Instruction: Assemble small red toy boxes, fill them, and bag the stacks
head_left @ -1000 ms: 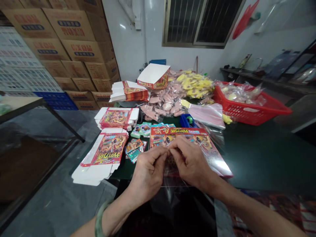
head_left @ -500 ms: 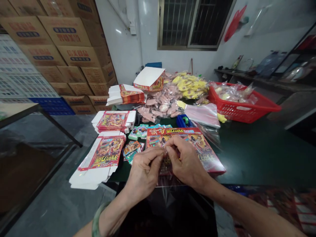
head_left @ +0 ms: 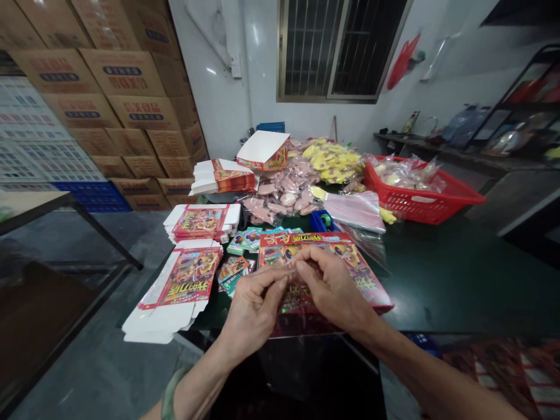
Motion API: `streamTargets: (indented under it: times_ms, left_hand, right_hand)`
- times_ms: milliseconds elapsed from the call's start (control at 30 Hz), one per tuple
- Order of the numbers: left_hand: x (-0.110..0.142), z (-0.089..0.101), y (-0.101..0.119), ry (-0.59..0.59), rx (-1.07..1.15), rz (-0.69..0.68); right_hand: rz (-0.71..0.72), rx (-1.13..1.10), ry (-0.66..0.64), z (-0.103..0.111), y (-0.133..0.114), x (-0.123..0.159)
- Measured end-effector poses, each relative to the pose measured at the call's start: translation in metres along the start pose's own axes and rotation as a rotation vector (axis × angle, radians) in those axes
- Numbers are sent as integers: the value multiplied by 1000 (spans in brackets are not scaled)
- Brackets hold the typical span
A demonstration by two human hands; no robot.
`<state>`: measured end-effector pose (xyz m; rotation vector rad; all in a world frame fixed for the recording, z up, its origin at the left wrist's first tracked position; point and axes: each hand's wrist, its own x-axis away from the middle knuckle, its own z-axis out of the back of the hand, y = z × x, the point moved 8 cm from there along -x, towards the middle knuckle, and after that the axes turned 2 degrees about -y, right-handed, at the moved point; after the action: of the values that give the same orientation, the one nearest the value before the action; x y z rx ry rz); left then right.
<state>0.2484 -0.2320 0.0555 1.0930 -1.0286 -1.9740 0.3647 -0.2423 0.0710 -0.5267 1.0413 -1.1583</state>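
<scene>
My left hand (head_left: 256,306) and my right hand (head_left: 335,286) meet over a red printed box (head_left: 365,274) lying on the dark green table. Both pinch the edge of a clear plastic bag (head_left: 294,309), whose film hangs down between them toward the table's front edge. The film is so transparent that its outline and any contents are hard to make out. Left of the box lie printed cards (head_left: 234,267), fanned loosely. Beyond them is a stack of green-edged cards (head_left: 245,239).
Flattened red-and-white cartons (head_left: 192,277) lie at the table's left edge. Behind the box sit a blue tape dispenser (head_left: 321,220), clear bags (head_left: 356,211), and pink (head_left: 289,195) and yellow (head_left: 335,160) wrapped pieces. A red basket (head_left: 424,207) stands at the right.
The view has tilted slightly upward, so the surroundings sit lower in the picture. My fingertips still pinch the plastic bag, with a slightly wider gap between my hands.
</scene>
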Motion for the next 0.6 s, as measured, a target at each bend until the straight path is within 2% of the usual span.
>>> streamTargets:
  times_ms: [133,200,400,600]
  left_hand:
    - [0,-1,-1,3,-20,19]
    - [0,-3,0,-6,-29,19]
    - [-2,-7,6,-51,-66,-35]
    - [-1,-9,8,-58,-142,-59]
  right_hand:
    - [252,312,115,21,-29,7]
    - [339,440,85,20,-42,10]
    - [404,712,-94,-2,-48,9]
    - [493,814,-92,-12,-48,9]
